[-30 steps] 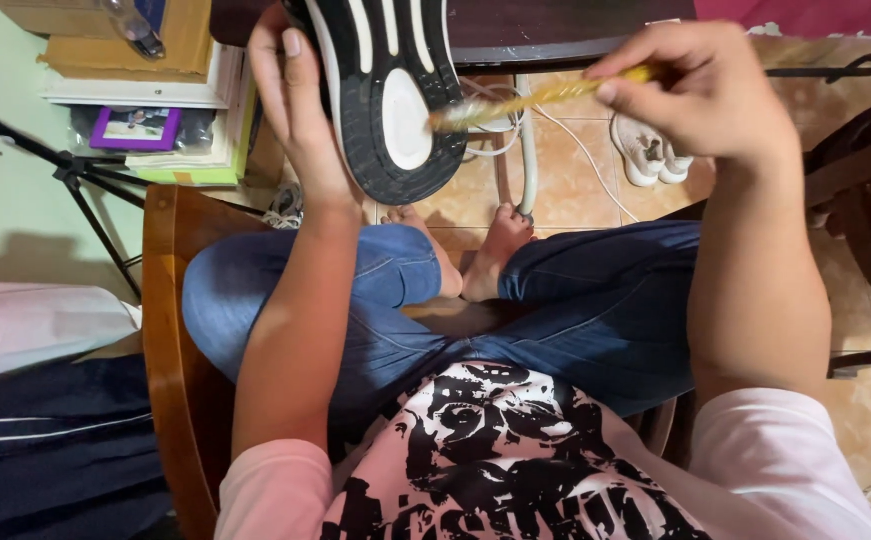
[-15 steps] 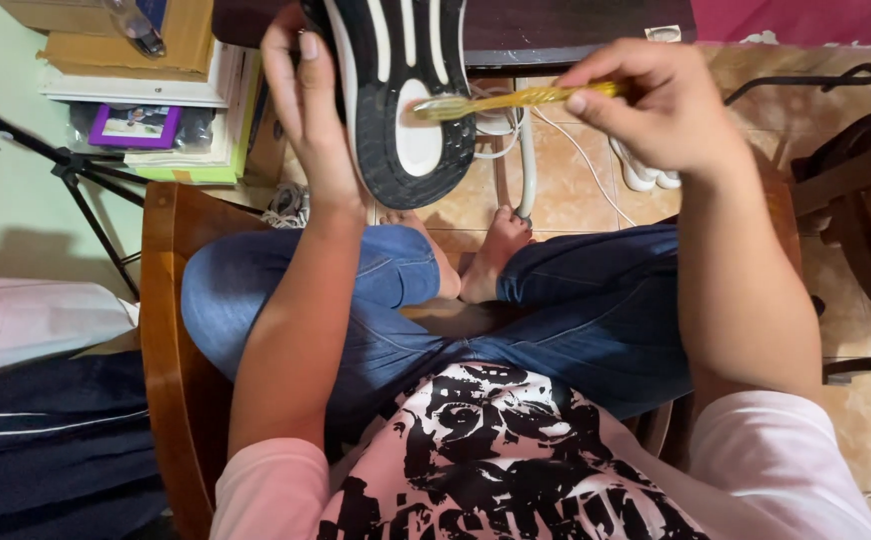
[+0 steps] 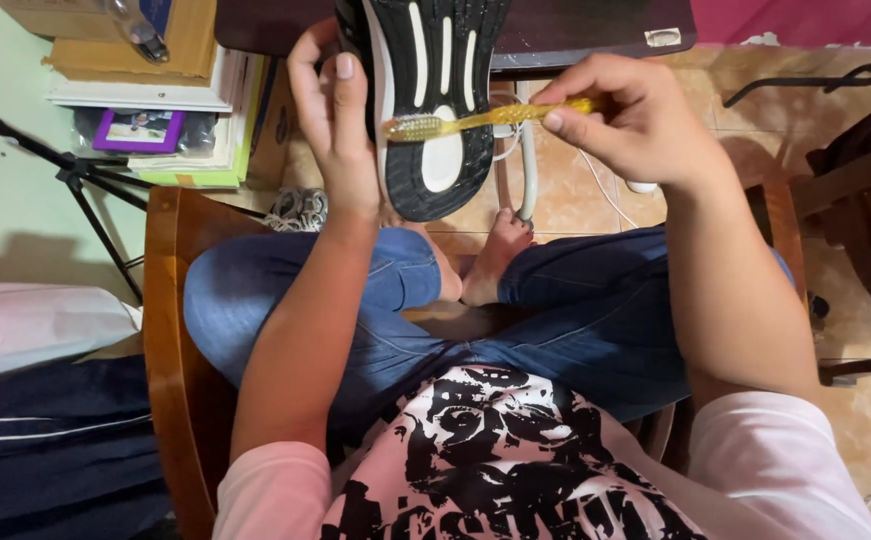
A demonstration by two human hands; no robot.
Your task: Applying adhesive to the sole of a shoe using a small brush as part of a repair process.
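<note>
My left hand (image 3: pixel 334 130) grips a black sneaker (image 3: pixel 434 95) by its side, sole turned up toward me, with white stripes and a white oval patch on the tread. My right hand (image 3: pixel 624 120) holds a yellow toothbrush (image 3: pixel 486 118) by its handle. The brush lies across the sole, its bristled head at the sole's left edge, close to my left thumb. Both hands are raised above my lap, where my legs in blue jeans (image 3: pixel 546 320) are crossed on a wooden chair (image 3: pixel 166 340).
A dark table edge (image 3: pixel 596 30) runs along the top. Stacked books and boxes (image 3: pixel 171 110) sit at upper left beside a black tripod leg (image 3: pixel 86 190). White cables (image 3: pixel 526 170) lie on the tan tiled floor. Dark furniture (image 3: pixel 866 200) stands at right.
The sneaker and my left hand have shifted right and slightly down. The toothbrush has swept left across the sole, its head now at the sole's left edge.
</note>
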